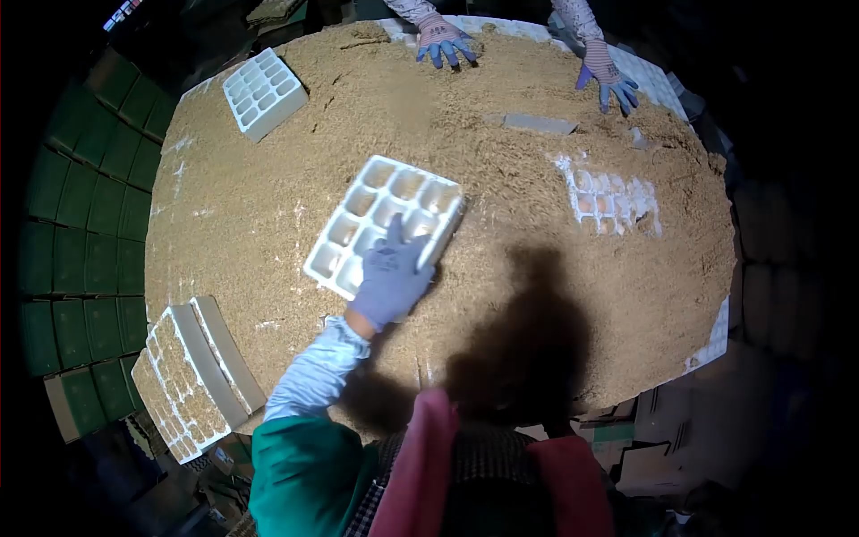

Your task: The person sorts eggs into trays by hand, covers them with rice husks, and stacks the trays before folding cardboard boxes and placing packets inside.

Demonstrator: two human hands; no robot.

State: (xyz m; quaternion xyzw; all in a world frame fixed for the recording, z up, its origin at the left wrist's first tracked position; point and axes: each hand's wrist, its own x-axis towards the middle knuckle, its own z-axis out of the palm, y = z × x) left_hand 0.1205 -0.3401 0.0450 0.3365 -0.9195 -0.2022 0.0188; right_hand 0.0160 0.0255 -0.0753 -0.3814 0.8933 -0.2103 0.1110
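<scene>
White rectangular plastic-like tray [382, 229] with open square compartments, lying tilted on loose brown granular material [242, 259]. The wearer's left hand [390, 279], gray-gloved, presses its near right part, fingers spread open; the right hand's fingers cannot be told. Beyond the tray, right, are a co-worker's blue-gloved hands [445, 42], fingers spread. Right of the tray, a partly buried white grid [611, 200].

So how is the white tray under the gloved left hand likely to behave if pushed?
The white tray will probably stay stiff, as its dividers look thick and straight. Broad and low, it seems unlikely to tip or roll. The loose brown material beneath may shift and let it slide unevenly.
</scene>
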